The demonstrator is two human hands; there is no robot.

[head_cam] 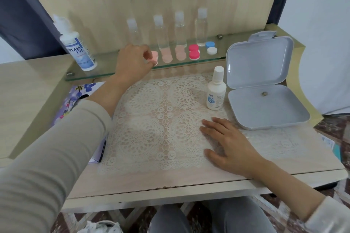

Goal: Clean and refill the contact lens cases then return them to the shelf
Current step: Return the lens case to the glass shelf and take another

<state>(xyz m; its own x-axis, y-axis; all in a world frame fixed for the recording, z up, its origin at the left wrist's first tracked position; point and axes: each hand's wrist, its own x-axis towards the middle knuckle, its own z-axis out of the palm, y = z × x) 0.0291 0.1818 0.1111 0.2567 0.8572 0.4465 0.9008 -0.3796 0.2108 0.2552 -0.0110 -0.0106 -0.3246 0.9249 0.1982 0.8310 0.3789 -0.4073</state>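
Note:
My left hand [133, 60] reaches to the glass shelf [106, 64] and pinches a pale pink contact lens case [154, 57] at its left end. Further right on the shelf lie two more pale pink cases [167, 56] [180, 53], a bright pink case [194, 52] and a blue-and-white case [210, 47]. My right hand [225, 142] rests flat, fingers spread, on the lace mat [151, 119]. A small white solution bottle [216, 89] stands upright on the mat just beyond it.
A large "Dream Eye" solution bottle [75, 45] stands at the shelf's left end. Several clear bottles [180, 28] line the shelf's back. An open grey plastic box [263, 89] sits at the right of the table. A floral tissue pack [79, 98] lies at left.

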